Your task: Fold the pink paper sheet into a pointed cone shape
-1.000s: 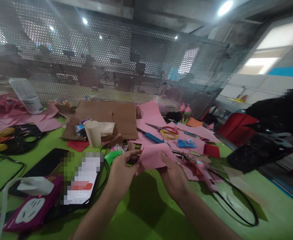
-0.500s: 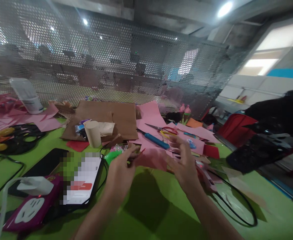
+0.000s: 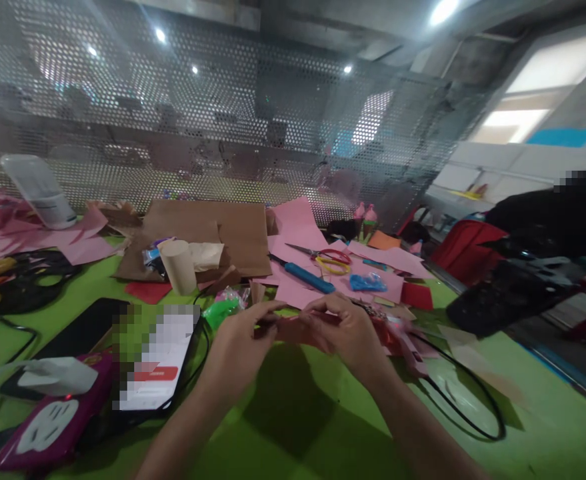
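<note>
Both hands meet over the near middle of the green table (image 3: 293,413). Between them stretches a piece of pinkish-red paper (image 3: 297,331). My left hand (image 3: 243,343) pinches its left end, the fingers partly hiding the edge. At the upper right part of the same paper, my right hand (image 3: 353,333) is closed with thumb and fingertips together. Just beyond lie a blue-handled cutter (image 3: 309,278), red-handled scissors (image 3: 333,255) and yellow-handled scissors (image 3: 333,267) on pink paper sheets (image 3: 297,223). A bright green packet (image 3: 223,310) sits near my left hand.
Left of my hands are a phone with a lit screen (image 3: 160,360), a dark phone (image 3: 85,333) and a purple power strip (image 3: 55,417). A paper roll (image 3: 179,267) stands before brown cardboard (image 3: 243,233). A pink glue gun (image 3: 410,350) with a black cable lies right.
My right hand has moved left and in toward my left hand, its spread fingers closing on the paper. The camera view has shifted slightly. My left hand keeps its pinch.
</note>
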`<state>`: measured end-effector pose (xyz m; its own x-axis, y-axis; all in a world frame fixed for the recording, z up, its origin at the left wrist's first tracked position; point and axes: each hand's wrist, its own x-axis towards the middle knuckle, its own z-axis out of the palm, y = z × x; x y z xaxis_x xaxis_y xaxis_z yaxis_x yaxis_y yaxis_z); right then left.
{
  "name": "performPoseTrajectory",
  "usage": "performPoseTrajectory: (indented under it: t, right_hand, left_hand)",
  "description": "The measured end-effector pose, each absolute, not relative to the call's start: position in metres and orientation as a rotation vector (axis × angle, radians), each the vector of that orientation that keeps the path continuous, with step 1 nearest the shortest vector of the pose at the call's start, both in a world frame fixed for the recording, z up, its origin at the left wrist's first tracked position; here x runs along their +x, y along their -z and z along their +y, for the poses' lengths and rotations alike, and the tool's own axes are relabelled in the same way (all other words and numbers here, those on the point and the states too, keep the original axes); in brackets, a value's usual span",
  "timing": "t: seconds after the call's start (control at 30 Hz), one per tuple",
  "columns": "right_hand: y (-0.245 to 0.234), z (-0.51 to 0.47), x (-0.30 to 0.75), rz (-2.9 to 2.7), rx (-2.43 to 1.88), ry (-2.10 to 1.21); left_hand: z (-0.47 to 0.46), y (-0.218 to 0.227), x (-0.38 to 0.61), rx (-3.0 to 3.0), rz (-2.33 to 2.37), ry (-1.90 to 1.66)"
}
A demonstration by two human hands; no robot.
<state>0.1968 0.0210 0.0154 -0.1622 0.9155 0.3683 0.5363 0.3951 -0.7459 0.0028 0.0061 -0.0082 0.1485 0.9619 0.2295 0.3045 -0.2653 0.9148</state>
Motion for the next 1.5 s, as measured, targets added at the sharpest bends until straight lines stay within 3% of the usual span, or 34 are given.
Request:
performPoseTrajectory:
  t: [0.97, 1.5]
  right_hand:
    - [-0.0145, 0.0239, 0.2035, -1.315, -1.206, -1.052]
    - [-0.0174, 0.02, 0.199, -1.392, -1.214, -1.038]
  left_hand:
    - [0.011, 0.0007, -0.0059, 1.35, 1.002, -1.243]
    - [0.0132, 0.0031, -0.0037, 1.284, 1.097, -1.271]
